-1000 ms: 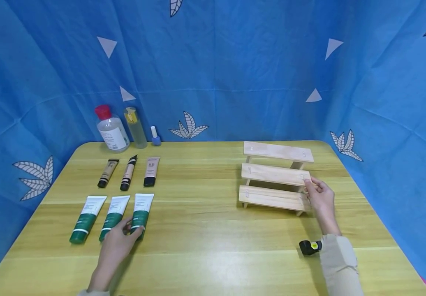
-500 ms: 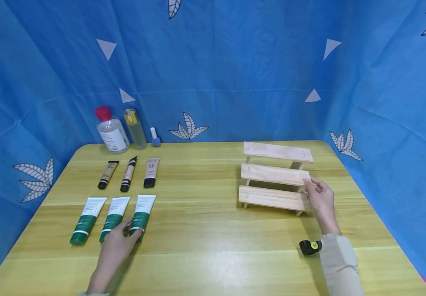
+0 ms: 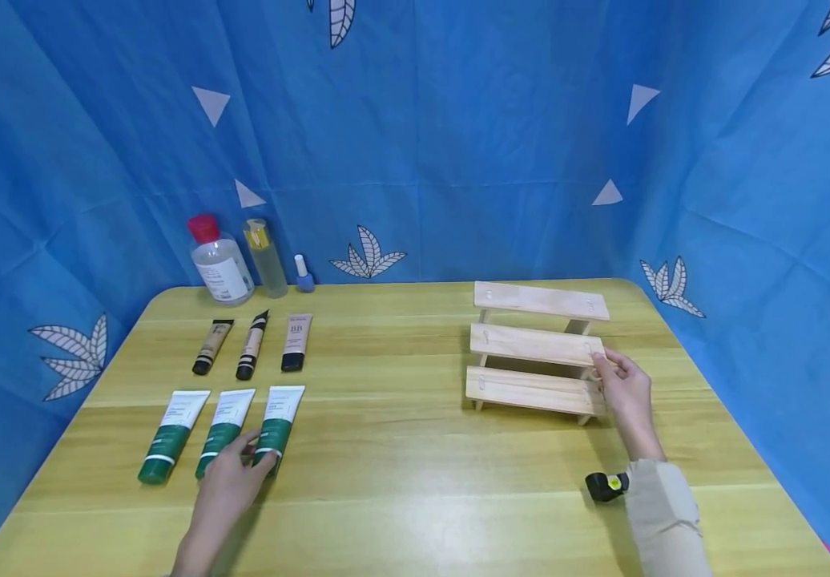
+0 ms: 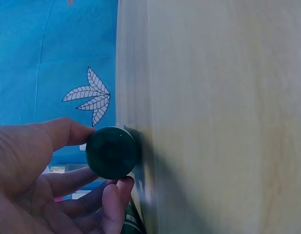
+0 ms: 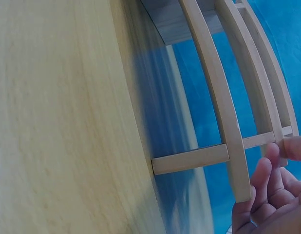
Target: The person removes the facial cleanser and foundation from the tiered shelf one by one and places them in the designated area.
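In the head view, my left hand (image 3: 223,481) pinches the green-capped lower end of the rightmost of three white-and-green squeeze tubes (image 3: 280,421). The left wrist view looks straight at its round green cap (image 4: 111,153), thumb on one side and fingers on the other. The other two tubes, the middle one (image 3: 226,425) and the leftmost one (image 3: 173,437), lie to its left. My right hand (image 3: 627,393) holds the right end of the middle step of a three-tier wooden display stand (image 3: 523,385). The right wrist view has thumb and fingertips pinching that plank (image 5: 262,97).
Behind the tubes lie three smaller cosmetic tubes (image 3: 296,340). Farther back stand a red-capped clear bottle (image 3: 220,268), a gold-capped bottle (image 3: 267,264) and a nail polish bottle (image 3: 304,276). A small black object (image 3: 606,486) is beside my right sleeve. Blue cloth (image 3: 458,160) surrounds the table.
The held tube's white end has swung slightly right, away from the middle tube. My right hand keeps its hold on the stand. The head view has tilted up a little.
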Demonstrator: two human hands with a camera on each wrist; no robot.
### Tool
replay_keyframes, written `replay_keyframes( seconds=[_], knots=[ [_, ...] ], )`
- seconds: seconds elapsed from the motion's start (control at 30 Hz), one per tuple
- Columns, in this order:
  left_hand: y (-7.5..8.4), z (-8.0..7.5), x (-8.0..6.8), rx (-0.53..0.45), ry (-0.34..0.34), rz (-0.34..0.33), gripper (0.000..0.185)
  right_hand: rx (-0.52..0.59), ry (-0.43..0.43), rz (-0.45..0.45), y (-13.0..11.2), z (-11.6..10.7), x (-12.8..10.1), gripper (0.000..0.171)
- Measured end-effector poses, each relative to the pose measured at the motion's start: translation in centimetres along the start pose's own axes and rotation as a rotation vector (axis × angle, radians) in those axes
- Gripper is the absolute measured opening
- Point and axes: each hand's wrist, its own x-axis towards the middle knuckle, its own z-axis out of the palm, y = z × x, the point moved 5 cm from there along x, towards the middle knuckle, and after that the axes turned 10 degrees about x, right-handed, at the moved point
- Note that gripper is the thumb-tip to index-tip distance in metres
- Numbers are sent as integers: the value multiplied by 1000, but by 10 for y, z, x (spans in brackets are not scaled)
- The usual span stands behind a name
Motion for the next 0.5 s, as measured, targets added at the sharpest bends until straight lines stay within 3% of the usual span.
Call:
replay_keyframes(
  seconds=[0.27,0.37,0.5],
  knots=[
    [9,-11,-3,-24,90,47,48,-71,4,-86,-7,-5,1,48],
    [22,-20,-5,-55,138,92,45,-149,59,-147,-17,-9,-3,51],
    [50,-29,-4,-117,172,191,40,-244,144,-291,-39,-1,-13,49]
  ],
)
